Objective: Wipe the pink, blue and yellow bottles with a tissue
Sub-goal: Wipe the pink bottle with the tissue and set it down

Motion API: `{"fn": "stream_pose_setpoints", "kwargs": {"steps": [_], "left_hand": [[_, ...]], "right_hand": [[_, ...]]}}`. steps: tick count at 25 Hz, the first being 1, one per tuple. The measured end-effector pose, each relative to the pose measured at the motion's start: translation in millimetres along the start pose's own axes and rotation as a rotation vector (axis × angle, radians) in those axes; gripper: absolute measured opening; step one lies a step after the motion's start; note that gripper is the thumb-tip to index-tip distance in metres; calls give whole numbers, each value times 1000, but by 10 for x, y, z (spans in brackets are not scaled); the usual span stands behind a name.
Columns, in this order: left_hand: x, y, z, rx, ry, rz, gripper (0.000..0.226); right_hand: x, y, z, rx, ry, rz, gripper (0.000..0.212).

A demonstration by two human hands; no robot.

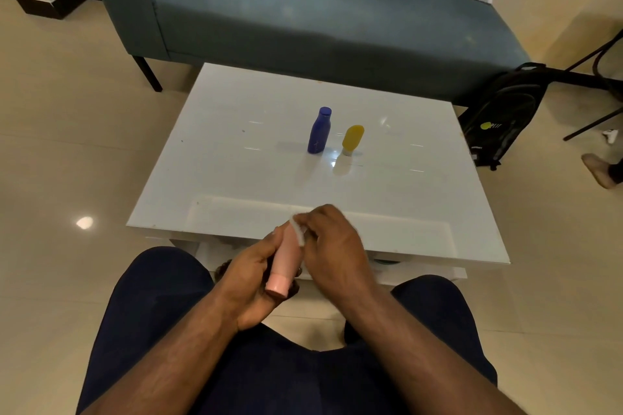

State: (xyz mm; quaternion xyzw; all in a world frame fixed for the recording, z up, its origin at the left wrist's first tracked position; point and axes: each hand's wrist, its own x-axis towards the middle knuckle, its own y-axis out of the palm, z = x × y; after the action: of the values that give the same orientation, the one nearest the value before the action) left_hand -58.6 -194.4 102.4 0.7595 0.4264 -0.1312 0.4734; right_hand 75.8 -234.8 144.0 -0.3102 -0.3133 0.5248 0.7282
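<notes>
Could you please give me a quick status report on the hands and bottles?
Left hand grips pink bottle; right hand presses tissue on it. Blue bottle, yellow bottle upright on table. Nothing obstructing.

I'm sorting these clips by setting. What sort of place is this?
Probably a home living room: a blue sofa, a low white coffee table on tiled floor, and a backpack beside it.
</notes>
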Motion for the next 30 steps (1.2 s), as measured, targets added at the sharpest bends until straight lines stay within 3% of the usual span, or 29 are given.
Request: {"fn": "stream_pose_setpoints", "kwargs": {"steps": [3,8,11,18,25,30], "left_hand": [[3,-11,-24,-74,34,60,44],[-21,29,-14,73,91,54,36],[-11,14,-23,88,133,82,43],[0,31,-4,148,116,23,44],[46,-14,-50,-30,102,-45,55],[44,67,-3,83,84,-136,56]], "right_hand": [[-209,21,139,44,-94,56,22],[83,-70,-29,55,87,-2,20],[-70,-41,108,128,25,-3,19],[47,-127,22,197,172,31,18],[-237,-44,119,251,202,105,13],[-17,-94,78,235,255,94,14]]}}
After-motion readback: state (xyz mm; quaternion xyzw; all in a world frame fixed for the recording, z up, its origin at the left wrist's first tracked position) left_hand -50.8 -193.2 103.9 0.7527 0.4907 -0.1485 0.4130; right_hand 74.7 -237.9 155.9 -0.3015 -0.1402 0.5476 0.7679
